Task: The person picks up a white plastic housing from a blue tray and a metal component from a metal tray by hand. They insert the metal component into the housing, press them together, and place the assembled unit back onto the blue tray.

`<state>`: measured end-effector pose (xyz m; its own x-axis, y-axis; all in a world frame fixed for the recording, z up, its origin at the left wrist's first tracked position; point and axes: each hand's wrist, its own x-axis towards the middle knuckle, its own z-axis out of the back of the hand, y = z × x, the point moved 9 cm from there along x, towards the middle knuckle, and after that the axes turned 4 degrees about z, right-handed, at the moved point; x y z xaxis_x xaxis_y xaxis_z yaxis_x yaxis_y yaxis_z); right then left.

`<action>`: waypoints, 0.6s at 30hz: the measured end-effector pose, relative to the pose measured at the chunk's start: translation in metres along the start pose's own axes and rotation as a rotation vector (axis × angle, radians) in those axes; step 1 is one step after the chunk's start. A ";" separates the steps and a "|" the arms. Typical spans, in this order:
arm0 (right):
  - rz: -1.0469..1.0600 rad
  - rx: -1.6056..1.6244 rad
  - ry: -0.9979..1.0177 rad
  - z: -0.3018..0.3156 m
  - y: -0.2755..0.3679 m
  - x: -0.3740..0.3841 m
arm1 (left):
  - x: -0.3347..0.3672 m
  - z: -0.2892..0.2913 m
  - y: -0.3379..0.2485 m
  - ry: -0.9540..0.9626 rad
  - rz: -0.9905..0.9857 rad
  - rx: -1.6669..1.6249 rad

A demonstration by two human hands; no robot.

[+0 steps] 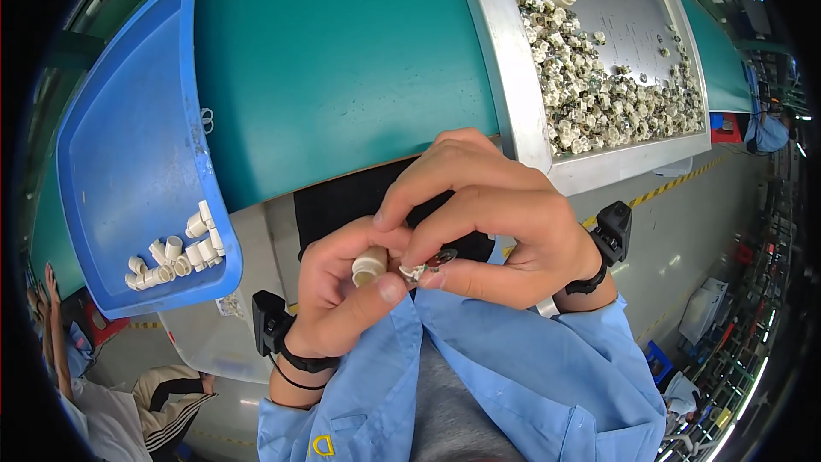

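My left hand (pixel 327 287) is closed around a cream-coloured hollow plastic cylinder (pixel 369 268), its open end facing up toward me. Just to its right, my right hand (pixel 522 235) pinches a small white part with metal bits (pixel 415 273) between thumb and fingers. A dark, roundish piece (pixel 442 257) shows beside that pinch; whether it belongs to the small part I cannot tell. Both hands are close together in front of my body, at the near edge of the green table (pixel 342 60). The fingers partly hide both pieces.
At left stands a blue tray (pixel 221 205) with several white plastic cylinders (pixel 174 248) in its near corner. A metal-rimmed tray (pixel 522 85) at right holds a heap of small white parts (pixel 590 85). Two clear rings (pixel 207 121) lie beside the blue tray. Another person (pixel 107 406) is at lower left.
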<state>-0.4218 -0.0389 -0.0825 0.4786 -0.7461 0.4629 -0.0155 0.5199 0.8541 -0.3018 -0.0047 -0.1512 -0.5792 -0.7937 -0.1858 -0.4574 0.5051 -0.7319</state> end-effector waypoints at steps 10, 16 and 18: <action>-0.112 0.003 0.051 -0.003 -0.003 0.001 | -0.004 0.007 0.005 0.055 0.005 0.068; -0.132 0.049 0.066 -0.006 -0.007 0.001 | -0.004 0.008 0.006 -0.004 0.017 0.000; -0.151 0.081 0.074 -0.008 -0.008 0.000 | -0.005 0.009 0.006 -0.005 0.020 -0.022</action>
<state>-0.4144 -0.0397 -0.0913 0.5439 -0.7790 0.3121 -0.0083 0.3669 0.9302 -0.2957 -0.0005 -0.1608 -0.5851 -0.7850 -0.2036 -0.4606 0.5283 -0.7133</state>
